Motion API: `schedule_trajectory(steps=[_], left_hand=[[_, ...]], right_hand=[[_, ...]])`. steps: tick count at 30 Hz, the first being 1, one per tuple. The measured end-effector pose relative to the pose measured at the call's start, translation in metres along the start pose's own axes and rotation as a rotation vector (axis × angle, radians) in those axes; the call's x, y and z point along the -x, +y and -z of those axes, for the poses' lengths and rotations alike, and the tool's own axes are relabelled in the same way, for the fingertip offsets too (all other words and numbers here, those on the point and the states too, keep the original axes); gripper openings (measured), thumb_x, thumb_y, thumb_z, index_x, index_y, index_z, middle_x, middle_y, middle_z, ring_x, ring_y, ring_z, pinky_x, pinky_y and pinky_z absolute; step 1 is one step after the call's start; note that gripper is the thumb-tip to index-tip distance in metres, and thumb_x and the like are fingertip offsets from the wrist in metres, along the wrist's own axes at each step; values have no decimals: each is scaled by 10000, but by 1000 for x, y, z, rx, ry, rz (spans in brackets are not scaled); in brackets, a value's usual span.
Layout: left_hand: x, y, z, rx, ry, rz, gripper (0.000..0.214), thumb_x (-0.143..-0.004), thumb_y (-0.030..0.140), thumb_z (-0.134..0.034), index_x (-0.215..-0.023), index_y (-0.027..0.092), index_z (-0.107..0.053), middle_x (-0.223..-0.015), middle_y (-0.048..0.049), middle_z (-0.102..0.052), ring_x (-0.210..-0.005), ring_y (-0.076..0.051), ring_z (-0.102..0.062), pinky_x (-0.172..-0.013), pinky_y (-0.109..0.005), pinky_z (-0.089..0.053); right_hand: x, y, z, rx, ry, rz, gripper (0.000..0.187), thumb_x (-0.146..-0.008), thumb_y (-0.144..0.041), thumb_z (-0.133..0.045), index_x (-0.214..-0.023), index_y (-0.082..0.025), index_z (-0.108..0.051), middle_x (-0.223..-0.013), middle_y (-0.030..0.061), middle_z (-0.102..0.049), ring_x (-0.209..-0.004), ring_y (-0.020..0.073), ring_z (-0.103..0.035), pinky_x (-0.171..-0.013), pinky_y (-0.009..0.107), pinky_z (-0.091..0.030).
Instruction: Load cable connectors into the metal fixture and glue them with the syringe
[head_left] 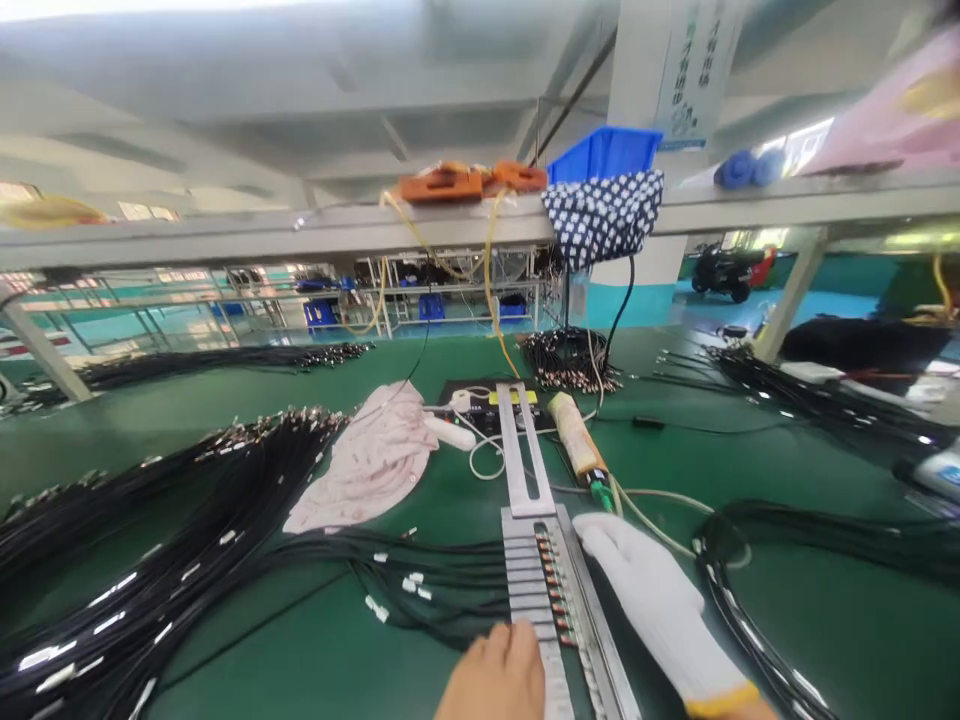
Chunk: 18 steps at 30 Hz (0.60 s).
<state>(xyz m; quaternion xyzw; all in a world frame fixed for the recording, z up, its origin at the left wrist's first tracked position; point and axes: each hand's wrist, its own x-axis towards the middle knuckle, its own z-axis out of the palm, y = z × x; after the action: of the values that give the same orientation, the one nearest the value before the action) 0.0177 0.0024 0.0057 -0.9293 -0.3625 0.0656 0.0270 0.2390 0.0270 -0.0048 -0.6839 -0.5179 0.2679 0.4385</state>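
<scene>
My bare left hand point(495, 675) has its fingers curled together over the left edge of a slotted metal fixture point(525, 560); whatever is under the fingertips is hidden. Several black cables point(457, 560) run from the left into the fixture's slots, their coppery ends point(553, 580) lined up along a channel. Beside the fixture's right-hand rail is my right hand point(652, 600), in a white glove with a yellow cuff. Its fingers point forward, stretched out close to the rail, and nothing shows in them. Beyond it lies a soldering iron point(581, 440) with a wrapped handle and green part.
Black cable bundles lie at left point(247, 500) and right point(750, 600) on the green table point(300, 640). A pale cloth point(375, 460) and a black box point(480, 400) lie behind the fixture. Overhead, a shelf point(337, 235) carries a blue bin point(607, 152).
</scene>
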Motion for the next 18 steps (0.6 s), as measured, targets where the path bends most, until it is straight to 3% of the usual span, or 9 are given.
schedule_trajectory(steps=[2, 3, 6, 9, 12, 18], left_hand=[[-1, -6, 22, 86, -162, -31, 314, -868, 81, -551, -1157, 100, -673, -1112, -179, -666, -984, -301, -653, -860, -404, -566], [-2, -9, 31, 117, -156, 21, 280, -855, 58, -535, -1087, 111, -683, -1091, -166, -662, -972, -299, -646, -885, -432, -555], [-13, -18, 43, 219, 43, 83, 299, -864, 17, -450, -1047, 150, -645, -1105, -126, -631, -1014, -283, -602, -947, -467, -515], [-37, -25, 33, 289, 241, 44, 365, -868, -3, -416, -1140, 165, -593, -1159, -108, -591, -1064, -262, -550, -986, -439, -490], [-67, -29, 16, 312, 385, 119, 453, -855, -37, -393, -1246, 138, -539, -1222, -130, -543, -1134, -255, -505, -1029, -412, -466], [-97, -18, -5, 325, 436, 249, 420, -878, -49, -352, -1228, 107, -525, -1303, -170, -478, -1238, -260, -440, -1089, -437, -432]], right_hand=[[-3, 11, -2, -70, 5, -9, 385, -849, -531, -497, -983, -284, -760, -1084, 27, -738, -1023, 286, -677, -1007, 449, -486], [-4, 17, -4, -114, 7, -16, 400, -853, -546, -509, -1000, -273, -762, -1065, 38, -741, -981, 277, -689, -980, 438, -507], [-7, 33, -9, -240, 18, -27, 439, -868, -561, -536, -1064, -236, -756, -1037, 67, -746, -924, 262, -705, -916, 413, -545], [-7, 39, -11, -292, 31, -20, 457, -875, -561, -551, -1102, -216, -747, -1052, 81, -743, -938, 261, -704, -919, 409, -547], [-5, 36, -12, -301, 39, -19, 471, -872, -571, -557, -1103, -206, -745, -1066, 85, -740, -940, 256, -705, -927, 403, -546], [4, 26, -11, -277, 81, -30, 504, -873, -608, -530, -1102, -212, -741, -1112, 85, -730, -1009, 270, -687, -950, 409, -535]])
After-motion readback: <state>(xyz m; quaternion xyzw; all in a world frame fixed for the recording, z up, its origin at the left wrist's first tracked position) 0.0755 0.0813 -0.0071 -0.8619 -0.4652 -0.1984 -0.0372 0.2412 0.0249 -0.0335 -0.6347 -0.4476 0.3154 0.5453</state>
